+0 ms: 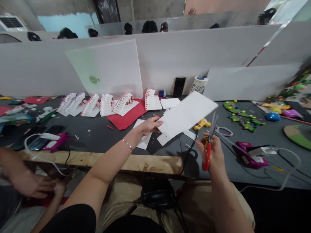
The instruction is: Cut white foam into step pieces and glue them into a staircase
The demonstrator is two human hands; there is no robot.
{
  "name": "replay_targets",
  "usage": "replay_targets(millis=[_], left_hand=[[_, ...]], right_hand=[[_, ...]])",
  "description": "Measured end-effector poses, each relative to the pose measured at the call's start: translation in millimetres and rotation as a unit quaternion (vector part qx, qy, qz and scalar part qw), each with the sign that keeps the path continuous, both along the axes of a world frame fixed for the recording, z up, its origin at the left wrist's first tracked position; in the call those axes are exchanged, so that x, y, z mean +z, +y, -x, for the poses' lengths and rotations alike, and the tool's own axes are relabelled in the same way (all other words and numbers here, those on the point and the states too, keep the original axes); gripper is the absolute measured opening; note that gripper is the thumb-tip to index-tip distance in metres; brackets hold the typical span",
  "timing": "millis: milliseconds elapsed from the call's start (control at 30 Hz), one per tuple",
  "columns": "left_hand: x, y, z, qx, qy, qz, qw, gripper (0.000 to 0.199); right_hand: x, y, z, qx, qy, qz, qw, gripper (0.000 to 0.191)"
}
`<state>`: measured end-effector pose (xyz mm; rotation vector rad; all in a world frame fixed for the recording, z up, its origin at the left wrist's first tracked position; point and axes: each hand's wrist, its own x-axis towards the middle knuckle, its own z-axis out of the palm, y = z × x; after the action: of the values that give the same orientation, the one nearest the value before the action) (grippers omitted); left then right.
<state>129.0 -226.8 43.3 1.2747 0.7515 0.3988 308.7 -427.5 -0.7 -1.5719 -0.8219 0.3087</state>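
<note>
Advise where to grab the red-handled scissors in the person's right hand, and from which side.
Grip the red handles, low, coming from the near side, below the right hand. The scissors stand nearly upright with the grey blades pointing up and away, so this approach stays clear of the points, and the lowest part of the handles sticks out past the fingers.

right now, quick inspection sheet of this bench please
surface: dark grey tabletop with a raw wooden front edge
job's things: white paper sheet, red-handled steel scissors
clutter: white folded paper stair models, red card sheet, magenta hot-glue gun
hands: left hand has its fingers on the sheet; right hand has its fingers around the scissors
cables: white cord, black cord
surroundings: white partition boards; another person's hands at lower left
</note>
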Motion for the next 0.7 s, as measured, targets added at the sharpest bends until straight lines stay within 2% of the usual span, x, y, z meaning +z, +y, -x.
replay_targets(millis=[100,200,333,500,600,667,700], left_hand=[[3.6,-33,18,0.064,-0.083,0.053,0.993,0.032],[-3.1,-68,28,0.104,-0.125,0.086,0.983,0.042],[-17.5,-99,33,0.151,-0.134,0.094,0.975,0.045],[-27.6,-109,39,0.184,-0.142,0.104,0.967,0.051],[-28.8,-103,43,0.237,-0.15,0.06,0.958,0.053],[-28.0,-97,47,0.278,-0.144,0.017,0.95,0.051],[-27.1,-94,49,0.293,-0.139,0.001,0.946,0.05]], right_hand=[[-3.7,1,5,0.066,0.048,-0.046,0.996,0.046],[-6.6,3,15,0.16,0.1,-0.053,0.981,0.049],[-9.5,8,30,0.197,0.14,-0.031,0.97,0.055],[-10.4,13,33,0.189,0.136,0.009,0.972,0.056],[-7.1,7,28,0.179,0.123,0.01,0.976,0.052],[-3.4,-3,25,0.239,0.125,0.015,0.963,0.049],[-1.5,-9,24,0.309,0.13,0.024,0.942,0.048]])
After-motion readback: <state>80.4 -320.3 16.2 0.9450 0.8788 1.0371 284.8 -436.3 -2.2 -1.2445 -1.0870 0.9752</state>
